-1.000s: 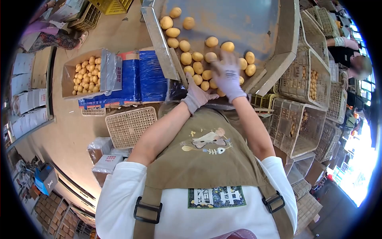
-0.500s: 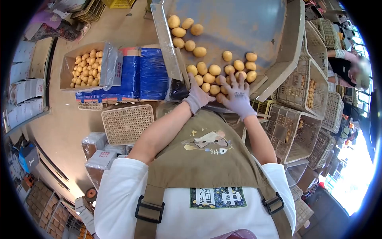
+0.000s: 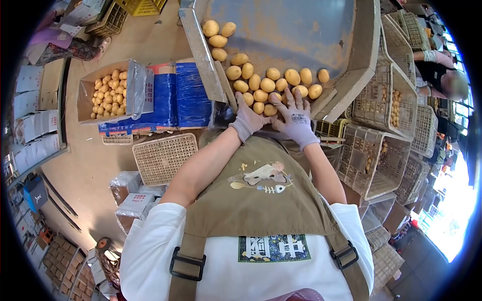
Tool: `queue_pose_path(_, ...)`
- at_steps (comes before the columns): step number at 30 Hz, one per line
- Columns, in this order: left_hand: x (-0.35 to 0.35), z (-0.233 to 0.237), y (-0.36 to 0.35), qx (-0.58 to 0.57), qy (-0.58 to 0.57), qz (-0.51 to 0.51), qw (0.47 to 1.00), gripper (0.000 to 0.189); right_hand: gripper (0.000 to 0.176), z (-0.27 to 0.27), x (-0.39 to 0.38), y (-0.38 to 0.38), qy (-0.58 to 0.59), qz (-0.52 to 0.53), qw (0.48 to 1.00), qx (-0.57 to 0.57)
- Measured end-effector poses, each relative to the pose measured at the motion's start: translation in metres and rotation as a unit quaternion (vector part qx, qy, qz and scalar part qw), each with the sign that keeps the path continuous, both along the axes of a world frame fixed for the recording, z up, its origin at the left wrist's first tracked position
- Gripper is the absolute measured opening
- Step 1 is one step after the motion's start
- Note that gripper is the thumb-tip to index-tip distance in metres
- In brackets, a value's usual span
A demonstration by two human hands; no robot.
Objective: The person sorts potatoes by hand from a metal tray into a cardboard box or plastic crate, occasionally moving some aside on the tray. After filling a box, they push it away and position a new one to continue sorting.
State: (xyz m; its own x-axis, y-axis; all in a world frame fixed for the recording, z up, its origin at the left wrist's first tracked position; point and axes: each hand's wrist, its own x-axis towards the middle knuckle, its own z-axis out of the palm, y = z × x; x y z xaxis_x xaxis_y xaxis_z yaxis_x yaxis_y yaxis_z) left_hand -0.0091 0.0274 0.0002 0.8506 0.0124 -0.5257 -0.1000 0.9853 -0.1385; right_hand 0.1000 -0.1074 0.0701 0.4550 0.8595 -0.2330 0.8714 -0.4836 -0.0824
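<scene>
Here, a gloved left hand (image 3: pixel 248 119) and right hand (image 3: pixel 297 119) lie with thumbs close together, fingers loose and spread, clenched on nothing. Yellow potatoes (image 3: pixel 260 96) cluster at and just beyond the fingertips, in a metal tray (image 3: pixel 296 30). Crowded there, some could roll out past the fingers if a gap opened between the hands. Farther off, left of the fingers, stands a filled box (image 3: pixel 138 90); right, plastic crates (image 3: pixel 369 103).

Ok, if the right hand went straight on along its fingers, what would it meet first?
Most likely the potatoes at the finger ends of the right hand; whether it already touches them is unclear.
</scene>
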Motion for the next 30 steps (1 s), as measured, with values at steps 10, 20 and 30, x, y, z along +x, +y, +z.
queue_pose_path(10, 0.001, -0.003, 0.002, -0.045, 0.037, -0.007, 0.998, 0.096, 0.053, -0.001, -0.002, 0.031, 0.031, 0.047, 0.987, 0.149)
queue_pose_path(20, -0.003, -0.014, -0.004, -0.030, 0.064, -0.015, 0.997, 0.050, 0.062, -0.002, 0.000, 0.087, 0.034, 0.023, 0.998, 0.047)
queue_pose_path(30, -0.003, -0.037, -0.013, -0.053, -0.072, 0.006, 0.996, 0.104, 0.057, 0.009, 0.035, 0.213, -0.066, 0.157, 0.956, 0.237)
